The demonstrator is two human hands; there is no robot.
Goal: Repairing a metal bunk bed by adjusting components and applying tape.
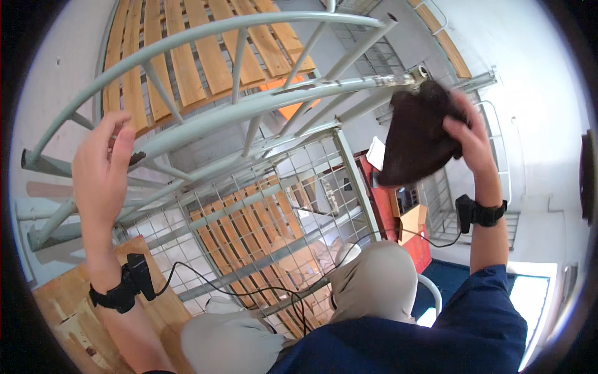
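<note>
My right hand (pixel 471 134) is raised at the right, its fingers closed on a dark brown cloth (pixel 418 140). The cloth hangs down in a wedge and its top touches or covers the end of a grey-green metal bed rail (pixel 280 98), where the paint is chipped and whitish. My left hand (pixel 103 168) is up at the left beside the rail's other end. Its fingers are half curled, apart from the thumb, with nothing visible between them. Whether it touches the rail I cannot tell.
Wooden bed slats (pixel 187 53) lie beyond the rail. A wire mesh panel (pixel 249 218) is below, with more slats behind it. Black bands on both wrists trail a cable (pixel 237 293) across my lap. At the right stand a red cabinet (pixel 380 209) and an open cardboard box (pixel 412 221).
</note>
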